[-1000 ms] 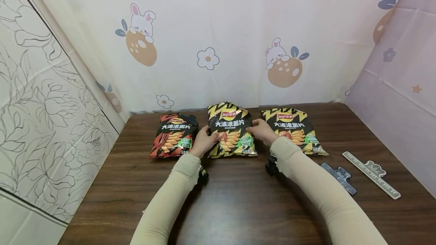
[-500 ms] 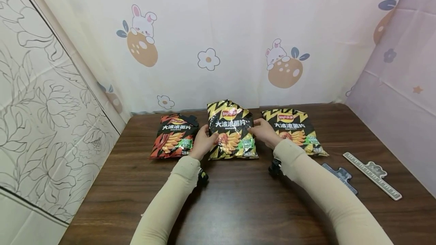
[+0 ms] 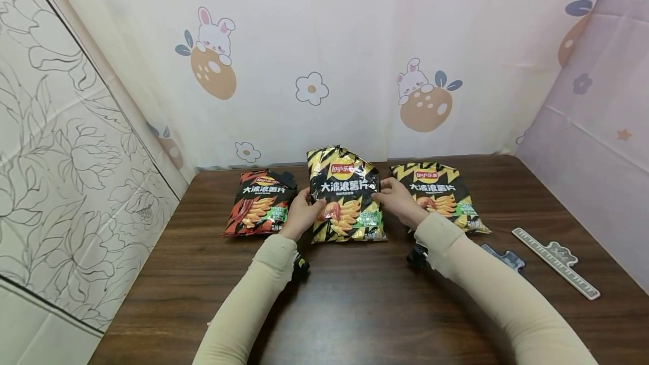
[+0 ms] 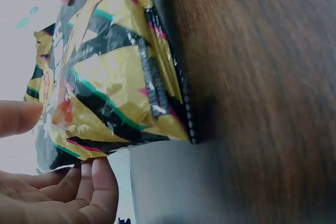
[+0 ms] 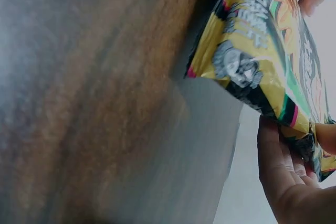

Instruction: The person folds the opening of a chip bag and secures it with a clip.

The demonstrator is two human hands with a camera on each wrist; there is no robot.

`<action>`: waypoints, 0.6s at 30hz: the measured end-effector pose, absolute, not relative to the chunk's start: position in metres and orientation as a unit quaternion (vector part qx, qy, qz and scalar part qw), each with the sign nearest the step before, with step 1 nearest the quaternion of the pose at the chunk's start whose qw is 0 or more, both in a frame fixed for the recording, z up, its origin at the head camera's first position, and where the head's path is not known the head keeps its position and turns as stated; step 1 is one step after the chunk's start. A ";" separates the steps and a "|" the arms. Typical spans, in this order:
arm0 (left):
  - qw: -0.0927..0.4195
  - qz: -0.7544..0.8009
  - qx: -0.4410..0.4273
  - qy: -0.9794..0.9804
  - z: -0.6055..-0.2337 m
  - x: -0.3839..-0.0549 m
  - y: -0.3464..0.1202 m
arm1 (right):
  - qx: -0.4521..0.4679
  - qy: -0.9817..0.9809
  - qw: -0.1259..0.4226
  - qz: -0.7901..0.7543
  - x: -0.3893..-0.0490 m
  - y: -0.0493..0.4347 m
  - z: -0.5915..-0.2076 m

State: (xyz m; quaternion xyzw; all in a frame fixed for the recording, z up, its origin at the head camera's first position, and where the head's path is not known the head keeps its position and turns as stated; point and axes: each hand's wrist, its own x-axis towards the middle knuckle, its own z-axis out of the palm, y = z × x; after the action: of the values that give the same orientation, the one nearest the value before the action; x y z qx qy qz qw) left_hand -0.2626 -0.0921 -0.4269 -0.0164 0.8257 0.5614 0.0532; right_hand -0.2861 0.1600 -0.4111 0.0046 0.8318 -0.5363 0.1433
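In the head view a yellow-and-black chip bag (image 3: 346,187) stands upright in the middle, its front facing me. My left hand (image 3: 302,214) grips its left side, thumb on the front and fingers behind, as the left wrist view of the bag (image 4: 113,66) shows. The bag's right side is held by my right hand (image 3: 400,203), with the thumb (image 5: 326,138) in front and the other fingers behind. Its bottom edge is close over the brown table (image 3: 350,297). The upper right corner of the bag slopes down.
To the left lies a red-and-black chip bag (image 3: 258,207) with a black clip (image 3: 283,178) at its top. Another yellow-and-black bag (image 3: 438,190) lies at the right, partly behind my right hand. A white bag clip (image 3: 555,262) and a grey-blue clip (image 3: 511,259) lie front right.
The middle bag has risen and come slightly toward me, tilting more upright, with both hands keeping hold of it. My right forearm has shifted right, over part of the grey-blue clip.
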 end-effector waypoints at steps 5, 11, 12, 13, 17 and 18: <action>0.049 0.562 -0.009 0.825 -0.426 -0.261 -0.091 | -0.004 0.826 0.139 -0.546 -0.282 0.162 -0.412; 0.048 0.564 -0.012 0.824 -0.426 -0.258 -0.092 | -0.017 0.822 0.134 -0.553 -0.277 0.165 -0.414; 0.048 0.565 -0.014 0.823 -0.427 -0.258 -0.092 | -0.018 0.823 0.134 -0.552 -0.276 0.166 -0.414; 0.050 0.567 -0.015 0.822 -0.427 -0.257 -0.093 | -0.020 0.823 0.135 -0.551 -0.275 0.166 -0.415; 0.056 0.560 -0.020 0.826 -0.426 -0.254 -0.094 | -0.026 0.822 0.138 -0.552 -0.270 0.166 -0.414; 0.057 0.558 -0.021 0.827 -0.426 -0.253 -0.094 | -0.026 0.821 0.138 -0.554 -0.269 0.166 -0.414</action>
State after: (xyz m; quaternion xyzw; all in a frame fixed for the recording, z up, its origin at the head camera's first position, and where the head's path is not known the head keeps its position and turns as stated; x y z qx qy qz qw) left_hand -0.2532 -0.0942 -0.4264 -0.0206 0.8273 0.5585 0.0569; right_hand -0.2689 0.1662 -0.4138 -0.0260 0.8208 -0.5536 0.1382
